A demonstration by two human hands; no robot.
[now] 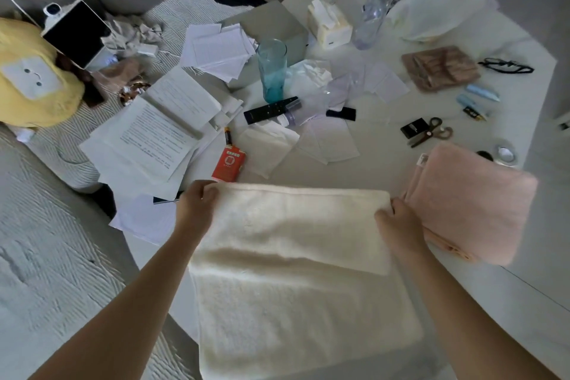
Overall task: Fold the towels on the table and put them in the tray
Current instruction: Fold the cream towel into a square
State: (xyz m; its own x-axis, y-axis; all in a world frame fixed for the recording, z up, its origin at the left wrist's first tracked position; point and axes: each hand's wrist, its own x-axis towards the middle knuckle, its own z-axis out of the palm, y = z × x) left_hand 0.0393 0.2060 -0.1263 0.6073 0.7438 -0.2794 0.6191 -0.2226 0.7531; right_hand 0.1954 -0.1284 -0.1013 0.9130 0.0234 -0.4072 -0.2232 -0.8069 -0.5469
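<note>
The cream towel (296,262) lies on the white table (385,139), its far part doubled over. The left hand (197,203) and right hand (398,225) each pinch a far corner. The folded pink towel (472,207) lies touching the cream towel's right edge.

A towel (296,256) lies on the table (462,302) right before me, its far half doubled over the near half. My left hand (197,203) holds its far corner at eleven o'clock, my right hand (398,225) the one at one o'clock. A folded towel (472,210) sits just beside it at two o'clock. Scissors (428,133) lie behind that; a glass (271,71) stands at twelve, papers (154,136) at ten.
</note>
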